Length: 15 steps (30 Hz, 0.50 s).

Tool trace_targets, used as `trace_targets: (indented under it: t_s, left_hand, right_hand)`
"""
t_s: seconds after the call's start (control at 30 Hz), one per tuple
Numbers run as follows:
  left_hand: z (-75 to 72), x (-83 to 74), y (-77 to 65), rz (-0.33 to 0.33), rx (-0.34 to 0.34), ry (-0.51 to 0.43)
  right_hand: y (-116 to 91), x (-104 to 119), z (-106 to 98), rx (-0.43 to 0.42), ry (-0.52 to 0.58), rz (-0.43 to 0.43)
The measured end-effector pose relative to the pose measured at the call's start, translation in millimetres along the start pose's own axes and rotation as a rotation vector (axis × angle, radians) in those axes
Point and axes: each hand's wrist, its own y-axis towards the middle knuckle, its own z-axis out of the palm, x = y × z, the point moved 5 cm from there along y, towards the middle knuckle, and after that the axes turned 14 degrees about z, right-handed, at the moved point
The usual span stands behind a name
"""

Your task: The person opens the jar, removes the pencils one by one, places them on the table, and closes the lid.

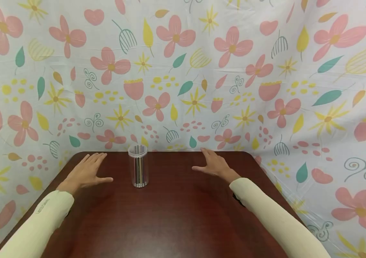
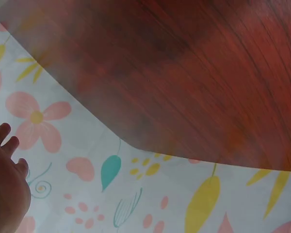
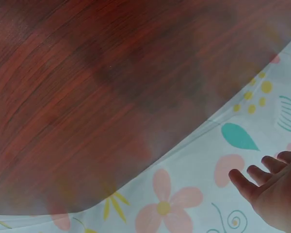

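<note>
A clear plastic jar stands upright toward the far side of the dark table, with several thin rods in it; what exactly the rods are is too small to make out. To the jar's left, my left hand hovers over the table with fingers straight and thumb spread toward the jar. My right hand is held out to the right of the jar, farther from it, fingers extended and thumb pointing left. Both hands hold nothing. In the wrist views, the left hand and right hand show only at the edges.
The dark reddish wooden table has rounded far corners. A white cloth printed with flowers and leaves hangs close behind its far edge and along both sides. Light sleeves cover both forearms.
</note>
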Motion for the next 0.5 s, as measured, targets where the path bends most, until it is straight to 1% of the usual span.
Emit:
trace_targets:
  t_s: [0.13, 0.27, 0.37, 0.5]
  left_hand:
    - [3.9, -6.2, 1.4, 0.026, -0.011, 0.003]
    - [7.1, -9.3, 3.7, 0.029, -0.018, -0.002]
    - [9.9, -10.6, 6.8, 0.03, -0.017, -0.005]
    - [13.7, -14.0, 10.9, 0.039, -0.019, -0.005]
  right_hand:
    - [0.8, 3.7, 1.2, 0.01, 0.003, -0.008]
    - [1.6, 10.1, 1.2, 0.015, -0.012, -0.011]
    - [1.9, 17.6, -0.8, 0.021, -0.019, -0.008]
    - [3.4, 32.6, -5.9, 0.019, -0.006, -0.028]
